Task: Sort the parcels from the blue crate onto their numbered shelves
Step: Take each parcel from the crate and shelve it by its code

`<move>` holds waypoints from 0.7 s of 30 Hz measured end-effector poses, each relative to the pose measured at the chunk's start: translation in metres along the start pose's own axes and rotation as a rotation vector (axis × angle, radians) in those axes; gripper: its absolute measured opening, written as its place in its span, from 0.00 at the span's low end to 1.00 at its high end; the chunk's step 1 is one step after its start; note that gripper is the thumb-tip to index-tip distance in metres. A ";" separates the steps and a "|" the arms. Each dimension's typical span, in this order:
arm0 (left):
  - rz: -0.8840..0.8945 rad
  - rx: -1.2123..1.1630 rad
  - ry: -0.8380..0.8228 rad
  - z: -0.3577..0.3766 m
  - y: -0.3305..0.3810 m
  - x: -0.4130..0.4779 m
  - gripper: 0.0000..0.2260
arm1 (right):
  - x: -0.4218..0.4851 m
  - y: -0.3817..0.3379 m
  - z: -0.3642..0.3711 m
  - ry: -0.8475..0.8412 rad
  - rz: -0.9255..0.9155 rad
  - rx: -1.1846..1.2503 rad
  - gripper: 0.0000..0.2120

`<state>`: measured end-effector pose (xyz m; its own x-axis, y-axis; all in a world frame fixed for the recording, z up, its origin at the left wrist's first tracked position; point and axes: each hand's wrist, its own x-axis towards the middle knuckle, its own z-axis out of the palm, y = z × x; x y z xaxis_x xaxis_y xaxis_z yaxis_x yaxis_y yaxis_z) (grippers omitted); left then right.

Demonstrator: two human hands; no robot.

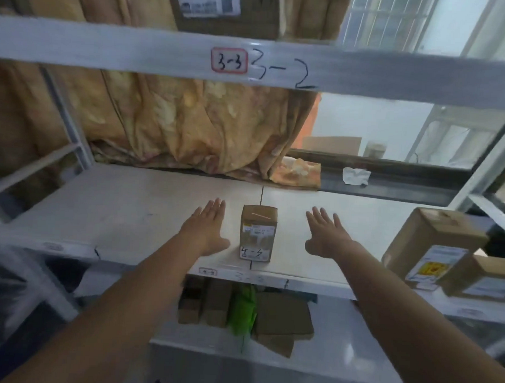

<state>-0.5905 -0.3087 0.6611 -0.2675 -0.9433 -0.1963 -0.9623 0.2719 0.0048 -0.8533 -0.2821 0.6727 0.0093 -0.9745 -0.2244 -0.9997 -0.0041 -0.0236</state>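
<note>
Fingers (215, 209) of left hand (207, 228) and right hand (327, 236): straight, empty, flanking parcel (258, 235), not touching. Advice: confirm parcel's number matches shelf (128, 215) before leaving.

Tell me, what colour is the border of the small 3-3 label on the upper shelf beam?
Red, around a white label. It shows in the head view.

White shelf (128, 215), seam running down its middle. One small cardboard parcel (258, 235) stands upright on it between the left hand (207, 232) and right hand (329, 238), touching neither. Two larger cardboard boxes (434, 245) sit well to the right of the right hand. Orange cloth (190, 136) rests on the rear edge, beyond both hands.
</note>
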 end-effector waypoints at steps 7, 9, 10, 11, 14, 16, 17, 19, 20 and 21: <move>-0.104 -0.020 0.190 -0.106 -0.024 -0.058 0.40 | -0.033 -0.046 -0.121 0.158 -0.185 -0.055 0.37; -0.154 -0.021 0.198 -0.118 -0.043 -0.078 0.40 | -0.036 -0.074 -0.135 0.236 -0.285 -0.026 0.34; -0.176 -0.029 0.202 -0.122 -0.055 -0.089 0.39 | -0.037 -0.090 -0.138 0.257 -0.327 -0.033 0.33; -0.200 -0.038 0.212 -0.124 -0.069 -0.101 0.39 | -0.039 -0.107 -0.140 0.255 -0.356 -0.048 0.33; -0.279 -0.015 0.281 -0.125 -0.115 -0.146 0.37 | -0.043 -0.161 -0.138 0.227 -0.437 -0.054 0.34; -0.342 -0.007 0.301 -0.123 -0.148 -0.180 0.37 | -0.049 -0.198 -0.134 0.206 -0.490 -0.027 0.36; -0.379 -0.021 0.297 -0.121 -0.166 -0.199 0.37 | -0.052 -0.217 -0.132 0.191 -0.515 -0.030 0.37; -0.456 -0.054 0.275 -0.114 -0.202 -0.239 0.38 | -0.061 -0.257 -0.130 0.161 -0.560 -0.063 0.38; -0.496 -0.065 0.266 -0.109 -0.219 -0.260 0.38 | -0.067 -0.278 -0.130 0.151 -0.581 -0.078 0.38; -0.538 -0.070 0.259 -0.103 -0.236 -0.282 0.37 | -0.073 -0.302 -0.130 0.142 -0.604 -0.086 0.38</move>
<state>-0.2927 -0.1267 0.8161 0.2631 -0.9631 0.0562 -0.9645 -0.2613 0.0371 -0.5552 -0.2386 0.8225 0.5763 -0.8147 -0.0640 -0.8171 -0.5759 -0.0259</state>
